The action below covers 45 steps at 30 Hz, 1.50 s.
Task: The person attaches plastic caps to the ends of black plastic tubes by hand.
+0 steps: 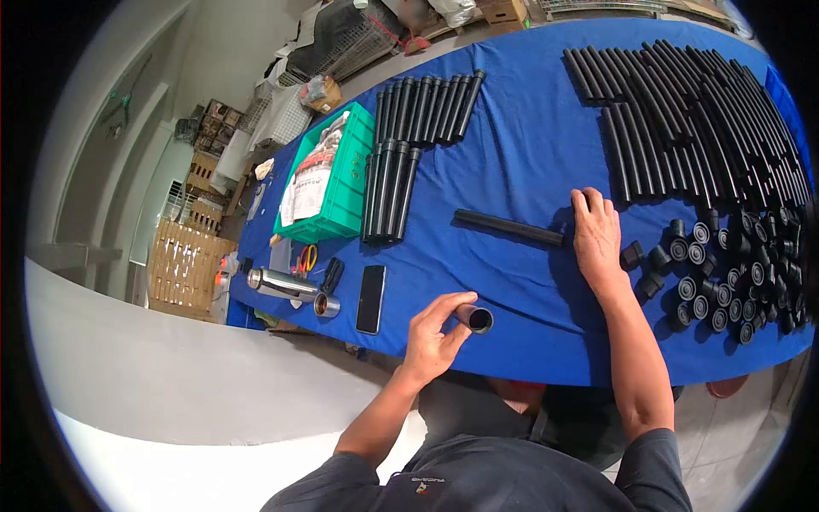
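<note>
My left hand (433,338) is closed around a dark pipe (474,315), its open round end facing up toward me near the table's front edge. My right hand (598,239) is held over the blue cloth with its fingers stretched away from me and slightly apart. Just left of that hand lies a single black tube (508,225), its right end close to my fingers. To the right of the hand are several loose black caps (632,255), some showing ringed round faces.
Rows of black tubes (631,154) fill the far right. Capped tubes (390,192) lie beside a green crate (345,175) holding a printed sack. A phone (370,299), a steel flask (281,283), its cup (326,305) and scissors (308,258) lie at left.
</note>
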{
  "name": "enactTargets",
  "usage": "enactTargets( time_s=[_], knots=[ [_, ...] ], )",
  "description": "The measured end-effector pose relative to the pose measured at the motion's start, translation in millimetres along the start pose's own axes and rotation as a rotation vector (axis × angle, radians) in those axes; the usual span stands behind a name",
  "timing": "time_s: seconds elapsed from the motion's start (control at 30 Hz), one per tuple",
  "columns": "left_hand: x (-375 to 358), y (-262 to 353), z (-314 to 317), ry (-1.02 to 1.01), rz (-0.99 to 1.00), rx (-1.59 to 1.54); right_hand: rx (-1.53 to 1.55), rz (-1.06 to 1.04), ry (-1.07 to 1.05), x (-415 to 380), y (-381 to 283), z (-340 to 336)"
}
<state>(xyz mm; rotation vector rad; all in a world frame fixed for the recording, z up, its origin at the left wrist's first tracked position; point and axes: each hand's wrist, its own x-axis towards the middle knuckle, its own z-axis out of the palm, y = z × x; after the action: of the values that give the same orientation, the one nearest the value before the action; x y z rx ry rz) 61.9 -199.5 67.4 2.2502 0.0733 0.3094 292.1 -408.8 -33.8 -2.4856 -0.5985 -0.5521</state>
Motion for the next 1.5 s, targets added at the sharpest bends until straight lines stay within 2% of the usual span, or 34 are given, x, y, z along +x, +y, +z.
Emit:
enactTargets(
  time_s=[0.1,0.17,0.23,0.3,0.33,0.37,0.43,0.47,0.57,0.67,0.7,0.8,0.93,1.03,1.27,1.37,1.5],
  knots=[
    [-1.5,1.3,0.1,0.008,0.02,-0.01,0.09,-0.039,0.091,4.0,4.8,3.4],
    [-2.9,-0.7,-1.9,0.014,0.02,-0.024,0.327,-0.06,0.19,5.0,-7.7,-8.0],
    [-6.2,-0.7,-3.4,0.022,-0.087,-0.117,0.609,-0.111,0.253,5.9,-29.3,-19.2],
    [-9.8,-2.0,-3.7,0.04,-0.15,-0.24,0.932,-0.12,0.046,-2.6,-45.0,-25.3],
    [-10.5,-4.9,-2.6,0.056,-0.156,-0.317,1.058,-0.088,-0.153,-7.4,-47.0,-20.4],
    [-11.2,-7.1,-2.1,0.071,-0.164,-0.395,1.179,-0.033,-0.393,-13.7,-47.7,-10.4],
    [-11.2,-9.4,-3.2,0.072,-0.185,-0.429,1.444,0.149,-0.607,-21.8,-62.8,-7.0],
    [-10.4,-9.8,-3.4,0.073,-0.196,-0.447,1.385,0.165,-0.714,-21.1,-62.2,-8.5],
    [-4.5,-2.9,-2.7,0.093,-0.198,-0.528,1.492,0.231,-0.811,-22.7,-63.8,-3.3],
    [15.4,-6.1,-3.3,0.236,-0.061,-0.813,1.593,0.285,-0.87,-20.2,-63.7,-5.7],
    [21.6,-1.0,-6.4,0.257,-0.067,-1.04,1.656,0.304,-0.886,-20.6,-63.0,-4.9],
    [31.2,-12.6,-23.6,0.249,-0.239,-1.56,1.832,0.291,-0.892,-19.1,-62.1,-11.8],
    [24.9,-25.5,-11.6,0.169,-0.324,-1.938,1.985,0.239,-1.027,-17.9,-55.9,-13.7],
    [21.1,-20.4,-3.0,0.107,-0.352,-2.047,2.101,0.19,-1.079,-18.9,-53.0,-15.5],
    [24.4,-25.0,0.3,0.141,-0.343,-1.936,2.124,0.208,-1.008,-16.8,-53.5,-17.3],
    [25.4,-26.0,8.2,0.299,-0.213,-1.634,2.103,0.223,-0.954,-16.9,-55.7,-16.9],
    [26.6,-21.6,7.7,0.353,-0.173,-1.42,1.985,0.221,-0.94,-17.3,-59.1,-18.6]
  ],
)
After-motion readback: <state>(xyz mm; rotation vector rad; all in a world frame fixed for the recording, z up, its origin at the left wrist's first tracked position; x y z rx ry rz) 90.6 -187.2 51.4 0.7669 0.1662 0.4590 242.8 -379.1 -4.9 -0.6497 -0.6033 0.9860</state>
